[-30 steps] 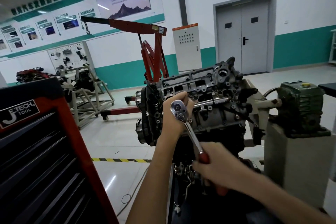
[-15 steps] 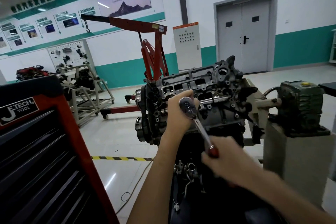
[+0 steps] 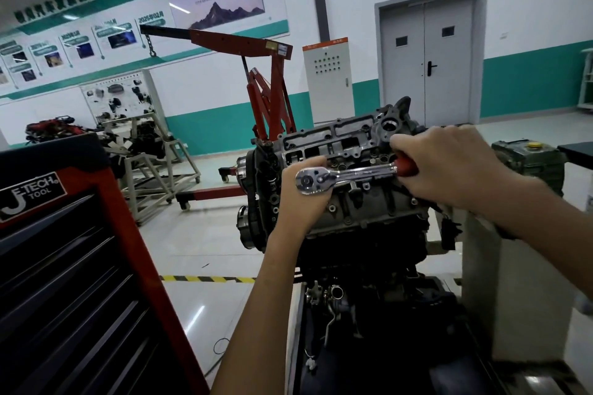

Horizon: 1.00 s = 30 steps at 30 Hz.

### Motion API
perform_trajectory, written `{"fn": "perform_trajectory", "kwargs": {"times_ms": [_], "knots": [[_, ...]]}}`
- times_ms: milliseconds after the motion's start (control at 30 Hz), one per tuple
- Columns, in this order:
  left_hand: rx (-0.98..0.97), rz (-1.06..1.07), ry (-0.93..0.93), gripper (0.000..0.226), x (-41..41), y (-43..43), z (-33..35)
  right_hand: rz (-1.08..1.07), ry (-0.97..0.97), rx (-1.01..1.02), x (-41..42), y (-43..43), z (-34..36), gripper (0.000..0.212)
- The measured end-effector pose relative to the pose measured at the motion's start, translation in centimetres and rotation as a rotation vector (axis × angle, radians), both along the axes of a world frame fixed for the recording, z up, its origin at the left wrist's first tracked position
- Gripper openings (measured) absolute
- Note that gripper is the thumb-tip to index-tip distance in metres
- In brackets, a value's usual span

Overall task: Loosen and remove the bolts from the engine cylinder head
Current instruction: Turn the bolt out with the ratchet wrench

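Cylinder head [image 3: 324,138] sits on top of the engine at centre, its open face tilted toward the camera. Ratchet [image 3: 362,172] lies level across it. Left hand [image 3: 300,208] is curled round the ratchet's head, and the bolt under it is hidden. Right hand [image 3: 449,167] is closed tight on the red handle. Red-and-black tool chest [image 3: 73,266] stands near left. Red hoist [image 3: 256,45] stands behind the engine.
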<state>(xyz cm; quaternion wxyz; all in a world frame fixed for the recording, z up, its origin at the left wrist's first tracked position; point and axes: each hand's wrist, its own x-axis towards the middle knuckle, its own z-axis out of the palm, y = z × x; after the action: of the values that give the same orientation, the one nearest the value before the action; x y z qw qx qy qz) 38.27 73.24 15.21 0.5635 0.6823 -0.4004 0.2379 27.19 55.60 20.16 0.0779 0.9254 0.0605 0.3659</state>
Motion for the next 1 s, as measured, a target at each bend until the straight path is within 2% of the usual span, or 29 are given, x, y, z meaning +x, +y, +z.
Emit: {"fn": "perform_trajectory", "kwargs": {"times_ms": [67,167,267,333,400,500,567,633,700,767,833,933,1000], "knots": [[-0.051,-0.006,0.024,0.04,0.0,0.2,-0.7,-0.028,0.054,0.076,-0.3,1.1,-2.6,0.012],[-0.075,0.001,0.029,0.043,0.1,0.3,-1.3,0.009,0.147,0.358,-1.0,4.9,-8.8,0.017],[-0.073,-0.024,0.01,0.046,-0.1,-0.2,-0.9,0.222,0.319,0.773,-1.0,9.9,-12.5,0.02],[-0.086,-0.036,0.027,0.046,0.0,-0.2,-1.0,0.338,0.339,0.915,-0.8,11.2,-13.1,0.025],[-0.07,-0.017,0.03,0.045,0.2,0.3,-1.1,0.303,0.353,0.797,-0.8,9.7,-12.2,0.021],[-0.029,-0.031,0.003,0.04,0.4,1.0,-0.9,0.143,0.357,0.33,-1.0,4.7,-8.2,0.014],[0.008,-0.043,-0.027,0.034,0.2,0.7,-0.4,0.091,0.29,0.093,-0.7,1.3,-4.2,0.009],[0.032,-0.028,-0.028,0.029,-0.1,-0.1,0.1,0.022,0.147,-0.046,-0.3,-0.7,-0.9,0.01],[0.009,-0.007,-0.005,0.028,-0.2,-0.5,0.1,-0.025,0.071,-0.075,-0.2,-1.0,0.0,0.011],[-0.03,-0.028,-0.001,0.032,-0.2,-0.6,-0.3,-0.033,0.099,0.032,-0.5,-0.3,-1.8,0.009],[-0.064,-0.047,0.004,0.039,-0.1,-0.5,-0.6,0.025,0.181,0.236,-0.9,1.5,-5.5,0.01],[-0.089,-0.063,0.021,0.046,-0.2,-1.0,-0.9,0.266,0.366,0.734,-1.5,6.5,-10.2,0.02],[-0.086,-0.078,0.029,0.043,-0.3,-1.5,-0.9,0.456,0.391,1.023,-1.4,9.6,-12.0,0.031]]}}
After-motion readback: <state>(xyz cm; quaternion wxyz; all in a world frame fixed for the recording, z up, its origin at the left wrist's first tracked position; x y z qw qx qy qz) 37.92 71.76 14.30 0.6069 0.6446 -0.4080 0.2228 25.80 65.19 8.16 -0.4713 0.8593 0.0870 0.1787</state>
